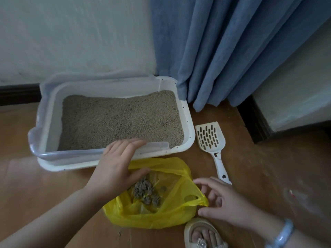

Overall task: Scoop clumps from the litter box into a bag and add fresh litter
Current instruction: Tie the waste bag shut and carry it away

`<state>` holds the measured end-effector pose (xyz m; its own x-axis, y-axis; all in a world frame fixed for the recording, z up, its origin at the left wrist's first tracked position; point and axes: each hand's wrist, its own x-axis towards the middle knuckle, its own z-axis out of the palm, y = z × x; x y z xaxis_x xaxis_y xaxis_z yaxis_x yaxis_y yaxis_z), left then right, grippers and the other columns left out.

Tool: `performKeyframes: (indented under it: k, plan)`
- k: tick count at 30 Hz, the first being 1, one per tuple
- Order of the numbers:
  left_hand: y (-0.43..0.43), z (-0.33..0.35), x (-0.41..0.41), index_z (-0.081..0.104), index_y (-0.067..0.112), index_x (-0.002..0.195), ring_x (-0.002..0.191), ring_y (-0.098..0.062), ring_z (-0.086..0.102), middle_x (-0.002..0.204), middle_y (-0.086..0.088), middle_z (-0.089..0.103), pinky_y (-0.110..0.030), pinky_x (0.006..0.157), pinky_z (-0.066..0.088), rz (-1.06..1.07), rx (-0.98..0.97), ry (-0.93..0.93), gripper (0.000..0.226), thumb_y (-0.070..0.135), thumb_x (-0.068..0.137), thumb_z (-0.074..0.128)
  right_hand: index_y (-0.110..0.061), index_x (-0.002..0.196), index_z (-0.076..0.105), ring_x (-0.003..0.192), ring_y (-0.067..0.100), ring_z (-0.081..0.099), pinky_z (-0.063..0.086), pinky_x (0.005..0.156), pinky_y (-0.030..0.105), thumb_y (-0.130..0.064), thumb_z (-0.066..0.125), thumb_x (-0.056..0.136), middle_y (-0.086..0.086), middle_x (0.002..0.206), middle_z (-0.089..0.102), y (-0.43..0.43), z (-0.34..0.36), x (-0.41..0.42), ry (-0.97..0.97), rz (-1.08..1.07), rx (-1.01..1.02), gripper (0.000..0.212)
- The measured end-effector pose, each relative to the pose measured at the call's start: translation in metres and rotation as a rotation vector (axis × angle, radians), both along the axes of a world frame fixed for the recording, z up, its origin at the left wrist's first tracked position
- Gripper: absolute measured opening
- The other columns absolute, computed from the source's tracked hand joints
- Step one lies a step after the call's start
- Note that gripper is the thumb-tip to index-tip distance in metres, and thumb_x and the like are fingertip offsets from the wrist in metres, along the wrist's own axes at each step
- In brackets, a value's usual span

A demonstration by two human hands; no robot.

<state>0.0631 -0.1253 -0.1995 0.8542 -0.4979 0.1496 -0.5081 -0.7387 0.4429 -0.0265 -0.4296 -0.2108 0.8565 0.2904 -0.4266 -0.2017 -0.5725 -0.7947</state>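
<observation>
A white litter box point(190, 126) with a clear liner stands on the floor, filled with beige litter point(121, 119). In front of it lies an open yellow plastic bag point(161, 217) holding grey clumps point(145, 192). My left hand point(116, 167) rests flat over the bag's far left edge, fingers reaching the box's front rim and thumb on the bag. My right hand point(225, 203) hovers at the bag's right handle loop, fingers spread around its tip. The white slotted scoop point(209, 138) lies on the floor to the right of the box, held by neither hand.
A blue curtain point(232, 51) hangs behind the box's right corner. A pale wall with dark skirting point(18, 93) runs behind. My foot in a cream sandal point(202, 235) stands just below the bag. The floor is brown wood.
</observation>
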Motion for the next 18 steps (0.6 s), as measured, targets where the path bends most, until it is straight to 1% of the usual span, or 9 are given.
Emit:
performKeyframes:
  k: [2, 4, 5, 7, 9, 11, 13, 15, 18]
  plan:
    - [0.000, 0.000, 0.000, 0.046, 0.018, 0.129, 0.118, -0.015, 0.047, 0.126, 0.002, 0.057, -0.029, 0.101, 0.029, 0.018, -0.024, 0.001, 0.064, 0.056, 0.078, 0.056, -0.042, 0.106, 0.060, 0.076, 0.007, 0.053, 0.041, 0.064, 0.012, -0.032, 0.075, 0.066, -0.016, 0.099, 0.052, 0.004, 0.000, 0.003, -0.051, 0.034, -0.005, 0.043]
    - [0.001, 0.000, -0.001, 0.046, 0.016, 0.130, 0.122, -0.016, 0.047, 0.128, 0.001, 0.055, -0.031, 0.104, 0.030, 0.021, -0.047, -0.004, 0.065, 0.054, 0.078, 0.058, -0.033, 0.086, 0.064, 0.076, 0.007, 0.057, 0.043, 0.066, 0.015, -0.024, 0.070, 0.071, -0.010, 0.094, 0.057, 0.009, 0.006, 0.008, -0.119, 0.065, 0.008, 0.018]
    - [0.003, 0.000, -0.003, 0.046, 0.015, 0.131, 0.125, -0.016, 0.045, 0.132, 0.000, 0.053, -0.033, 0.106, 0.031, 0.018, -0.061, -0.008, 0.066, 0.052, 0.079, 0.059, -0.032, 0.080, 0.063, 0.075, 0.008, 0.058, 0.044, 0.066, 0.017, -0.021, 0.069, 0.073, -0.009, 0.089, 0.058, 0.013, 0.010, 0.010, -0.148, 0.073, 0.015, 0.014]
    - [0.010, -0.001, -0.008, 0.045, 0.012, 0.132, 0.132, -0.017, 0.041, 0.137, -0.002, 0.048, -0.035, 0.109, 0.031, 0.025, -0.086, -0.024, 0.065, 0.049, 0.080, 0.061, -0.031, 0.076, 0.063, 0.078, 0.010, 0.060, 0.048, 0.068, 0.024, -0.015, 0.069, 0.075, -0.009, 0.085, 0.060, 0.021, 0.020, 0.014, -0.204, 0.081, 0.024, 0.017]
    - [0.021, -0.002, -0.015, 0.046, 0.011, 0.131, 0.133, -0.020, 0.040, 0.138, -0.004, 0.047, -0.037, 0.108, 0.033, 0.059, -0.097, -0.054, 0.063, 0.046, 0.081, 0.061, -0.027, 0.078, 0.064, 0.081, 0.013, 0.061, 0.049, 0.071, 0.028, -0.014, 0.068, 0.076, -0.009, 0.085, 0.061, 0.032, 0.030, 0.019, -0.245, 0.094, 0.053, 0.013]
    - [0.035, -0.004, -0.022, 0.047, 0.011, 0.128, 0.124, -0.024, 0.047, 0.131, -0.006, 0.050, -0.039, 0.101, 0.040, 0.116, -0.101, -0.098, 0.058, 0.043, 0.082, 0.061, -0.023, 0.079, 0.065, 0.082, 0.013, 0.060, 0.048, 0.072, 0.027, -0.013, 0.067, 0.077, -0.009, 0.085, 0.061, 0.042, 0.037, 0.024, -0.279, 0.117, 0.074, 0.010]
    - [0.048, -0.007, -0.029, 0.050, 0.012, 0.121, 0.107, -0.026, 0.054, 0.119, -0.007, 0.053, -0.038, 0.088, 0.045, 0.176, -0.088, -0.126, 0.051, 0.043, 0.082, 0.061, -0.023, 0.079, 0.065, 0.083, 0.013, 0.058, 0.046, 0.075, 0.023, -0.011, 0.066, 0.077, -0.009, 0.085, 0.060, 0.052, 0.041, 0.030, -0.298, 0.153, 0.051, 0.012]
    - [0.057, -0.011, -0.036, 0.052, 0.016, 0.113, 0.091, -0.025, 0.056, 0.106, -0.004, 0.055, -0.038, 0.076, 0.044, 0.206, -0.053, -0.127, 0.043, 0.044, 0.081, 0.061, -0.027, 0.077, 0.063, 0.085, 0.013, 0.057, 0.042, 0.081, 0.019, -0.016, 0.065, 0.078, -0.011, 0.085, 0.059, 0.062, 0.044, 0.037, -0.330, 0.178, 0.009, 0.011]
    - [0.063, -0.023, -0.051, 0.052, 0.021, 0.108, 0.090, -0.023, 0.056, 0.101, 0.000, 0.056, -0.034, 0.074, 0.042, 0.272, -0.002, -0.024, 0.041, 0.049, 0.079, 0.058, -0.030, 0.076, 0.061, 0.090, 0.010, 0.054, 0.036, 0.084, 0.013, -0.029, 0.060, 0.077, -0.015, 0.086, 0.059, 0.076, 0.046, 0.045, -0.337, 0.191, -0.008, 0.002]
